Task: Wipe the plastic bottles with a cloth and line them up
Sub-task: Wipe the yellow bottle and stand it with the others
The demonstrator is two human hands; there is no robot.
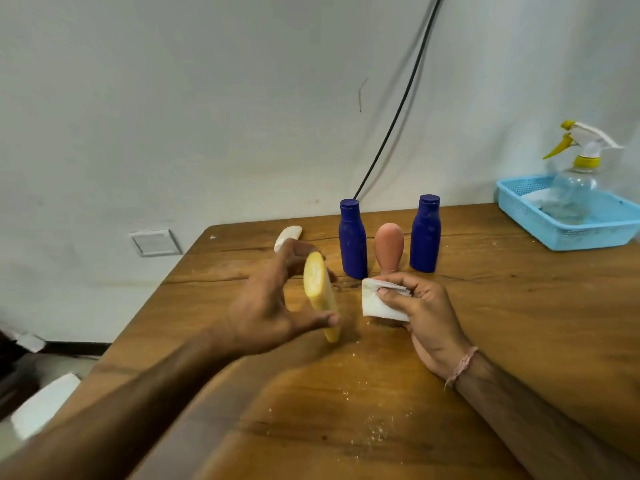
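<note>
My left hand grips a yellow plastic bottle, tilted with its flat base up toward me, just above the wooden table. To its right, my right hand pinches a folded white cloth, a little apart from the bottle. Behind the hands stand two dark blue bottles with a pink bottle upside down between them. A white bottle lies on its side at the back left, partly hidden by my left fingers.
A light blue plastic basket at the table's back right holds a clear spray bottle with a yellow and white trigger. A black cable runs down the wall behind the bottles. Crumbs speckle the tabletop near me. The table's left edge drops to the floor.
</note>
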